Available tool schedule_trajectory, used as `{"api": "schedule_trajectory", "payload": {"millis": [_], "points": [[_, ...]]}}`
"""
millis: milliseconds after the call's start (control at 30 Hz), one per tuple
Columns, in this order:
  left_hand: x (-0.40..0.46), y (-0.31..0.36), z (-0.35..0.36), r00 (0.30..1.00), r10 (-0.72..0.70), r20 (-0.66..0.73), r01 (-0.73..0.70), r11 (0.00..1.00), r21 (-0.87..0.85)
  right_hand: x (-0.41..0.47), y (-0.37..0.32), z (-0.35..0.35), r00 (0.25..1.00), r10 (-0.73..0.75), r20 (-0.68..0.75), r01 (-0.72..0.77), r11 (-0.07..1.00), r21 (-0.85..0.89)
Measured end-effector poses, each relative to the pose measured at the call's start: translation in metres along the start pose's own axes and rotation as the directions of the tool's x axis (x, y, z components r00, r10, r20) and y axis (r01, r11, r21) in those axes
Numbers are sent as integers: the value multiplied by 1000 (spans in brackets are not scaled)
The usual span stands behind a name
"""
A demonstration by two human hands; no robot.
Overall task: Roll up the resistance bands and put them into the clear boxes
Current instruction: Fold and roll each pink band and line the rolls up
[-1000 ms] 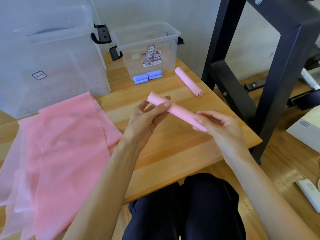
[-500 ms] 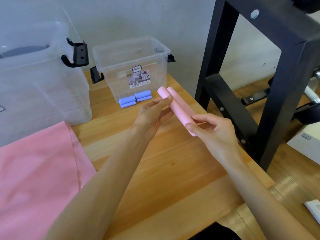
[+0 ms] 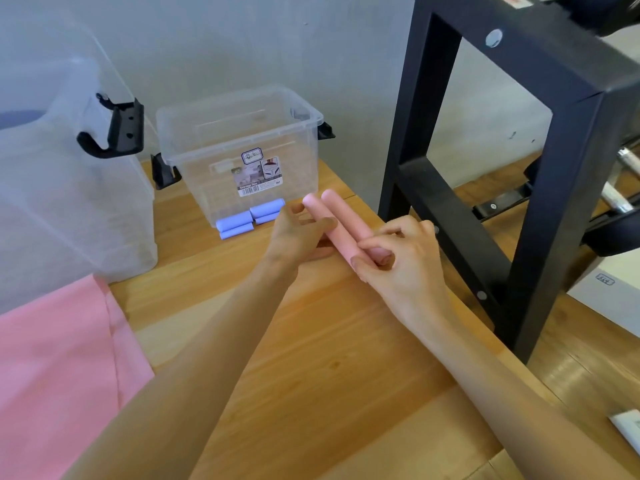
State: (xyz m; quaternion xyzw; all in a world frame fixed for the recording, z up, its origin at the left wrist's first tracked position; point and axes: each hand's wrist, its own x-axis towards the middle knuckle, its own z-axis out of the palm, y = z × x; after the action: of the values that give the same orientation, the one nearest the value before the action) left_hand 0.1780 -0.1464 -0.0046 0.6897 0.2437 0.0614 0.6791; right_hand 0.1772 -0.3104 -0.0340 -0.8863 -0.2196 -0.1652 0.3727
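Here, two pink rolls point(image 3: 341, 223) touching.

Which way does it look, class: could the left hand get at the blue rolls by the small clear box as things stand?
Probably yes. The blue rolls lie on open table just beside the left hand, with nothing between them; but its fingers are on a pink roll, which it would need to release first.

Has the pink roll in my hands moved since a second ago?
Yes. The held pink roll has moved away from the person, now lying beside the other pink roll near the small clear box.
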Motion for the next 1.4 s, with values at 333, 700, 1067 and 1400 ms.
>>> {"api": "schedule_trajectory", "payload": {"millis": [333,700,1067,1400], "points": [[5,1,1,996,91,18,-91,917,389,3,6,-1,985,14,173,-39,989,142],[1,-6,4,993,117,-11,-112,972,206,5,7,9,991,6,137,-37,975,220],[-2,-7,1,995,98,-25,-91,974,210,2,10,11,991,4,135,-35,973,227],[-14,-6,-14,993,116,-11,-108,950,293,1,6,-1,992,7,124,-31,981,191]]}}
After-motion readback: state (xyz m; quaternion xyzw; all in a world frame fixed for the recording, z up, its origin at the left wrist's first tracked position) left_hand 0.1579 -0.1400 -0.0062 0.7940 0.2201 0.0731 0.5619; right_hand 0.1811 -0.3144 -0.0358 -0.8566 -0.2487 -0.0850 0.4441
